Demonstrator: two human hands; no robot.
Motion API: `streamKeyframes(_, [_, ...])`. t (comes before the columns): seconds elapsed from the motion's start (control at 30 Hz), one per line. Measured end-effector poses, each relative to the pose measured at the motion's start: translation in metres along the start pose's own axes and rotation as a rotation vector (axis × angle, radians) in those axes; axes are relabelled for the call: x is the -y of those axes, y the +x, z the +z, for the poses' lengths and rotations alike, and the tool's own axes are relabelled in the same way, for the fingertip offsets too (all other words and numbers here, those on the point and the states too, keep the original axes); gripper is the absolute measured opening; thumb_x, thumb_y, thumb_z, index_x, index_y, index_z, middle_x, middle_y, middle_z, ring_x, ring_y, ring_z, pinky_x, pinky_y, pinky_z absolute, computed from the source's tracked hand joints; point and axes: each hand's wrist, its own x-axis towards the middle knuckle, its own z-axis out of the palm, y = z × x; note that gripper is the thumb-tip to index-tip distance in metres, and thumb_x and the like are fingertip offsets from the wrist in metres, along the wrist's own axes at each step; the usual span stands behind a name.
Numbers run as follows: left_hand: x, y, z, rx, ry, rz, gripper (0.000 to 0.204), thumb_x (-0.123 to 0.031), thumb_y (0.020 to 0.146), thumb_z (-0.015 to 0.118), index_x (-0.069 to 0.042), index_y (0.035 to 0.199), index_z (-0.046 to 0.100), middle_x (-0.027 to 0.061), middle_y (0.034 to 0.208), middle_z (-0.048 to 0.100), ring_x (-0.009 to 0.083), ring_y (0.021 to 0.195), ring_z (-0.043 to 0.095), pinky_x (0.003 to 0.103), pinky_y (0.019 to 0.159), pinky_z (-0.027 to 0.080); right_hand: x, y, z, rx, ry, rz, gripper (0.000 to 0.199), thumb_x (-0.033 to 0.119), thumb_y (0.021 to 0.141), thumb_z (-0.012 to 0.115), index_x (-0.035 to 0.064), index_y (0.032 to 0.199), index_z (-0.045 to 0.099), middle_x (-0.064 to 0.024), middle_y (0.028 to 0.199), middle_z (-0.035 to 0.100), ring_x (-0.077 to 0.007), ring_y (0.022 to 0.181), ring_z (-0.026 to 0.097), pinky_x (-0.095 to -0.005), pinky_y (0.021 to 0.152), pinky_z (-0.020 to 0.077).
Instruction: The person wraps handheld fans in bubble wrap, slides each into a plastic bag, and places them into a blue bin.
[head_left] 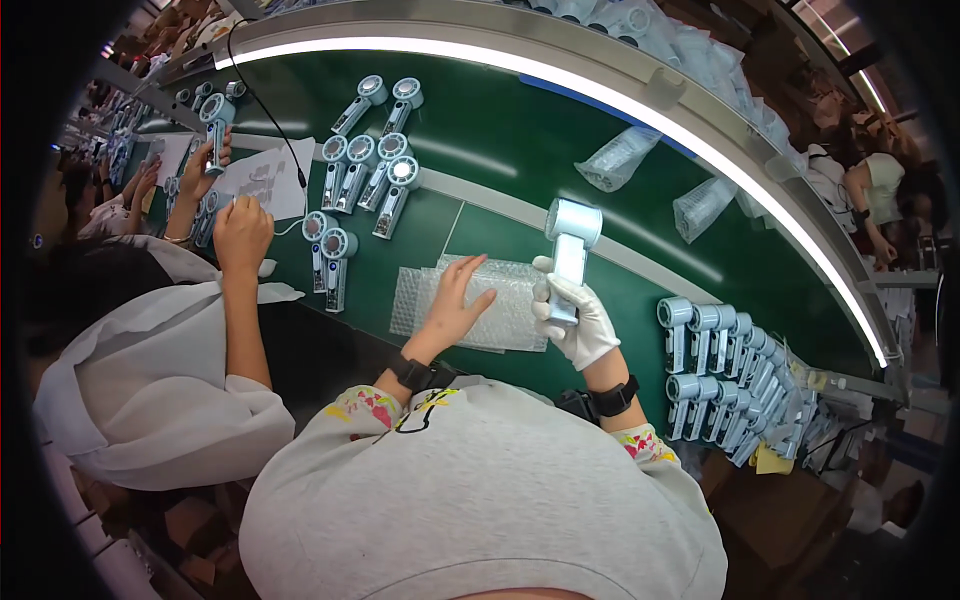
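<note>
A light blue handheld fan (pixel 572 240) stands upright in my right hand (pixel 580 325), which wears a white glove and has its fingers wrapped around the handle. My left hand (pixel 455 308) is bare, its fingers spread over the left part of a flat stack of clear bubble-wrap bags (pixel 510 305) on the green table (pixel 480 235). Whether its fingertips press on the plastic I cannot tell. The stack lies between my hands, and its right edge reaches close to the gloved hand.
Rows of similar fans (pixel 715 325) lie at the right. More fans (pixel 365 165) are grouped at the far left. Two loose bubble-wrap bags (pixel 618 158) lie beyond my right hand. On my left, a co-worker's hand (pixel 243 235) is near a black cable (pixel 275 125).
</note>
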Motion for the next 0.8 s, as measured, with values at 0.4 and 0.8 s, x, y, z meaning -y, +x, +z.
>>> streamKeyframes(0.4, [0.086,-0.041,0.053,-0.317,0.429,-0.457,0.090,-0.041,0.074,0.067,-0.002,0.139,0.017,0.0250,0.143,0.013,0.0418,0.131,0.012,0.049,0.104,0.017,-0.060,-0.002,-0.121,-0.389,-0.380,0.020,0.032,0.027,0.079,0.063,0.0061,0.102,0.055,-0.0063,0.089,0.060,-0.0172,0.081,0.059,-0.0302,0.067,0.0480])
streamKeyframes(0.8, [0.089,-0.014,0.025,-0.200,-0.656,-0.635,0.067,-0.017,0.066,0.074,0.004,0.122,0.044,0.0190,0.113,0.056,0.0286,0.101,0.055,0.033,0.086,0.042,-0.067,-0.005,-0.118,-0.373,-0.033,-0.011,0.028,0.029,0.079,0.063,0.0059,0.092,0.055,-0.0130,0.105,0.058,-0.0218,0.091,0.059,-0.0348,0.078,0.0487])
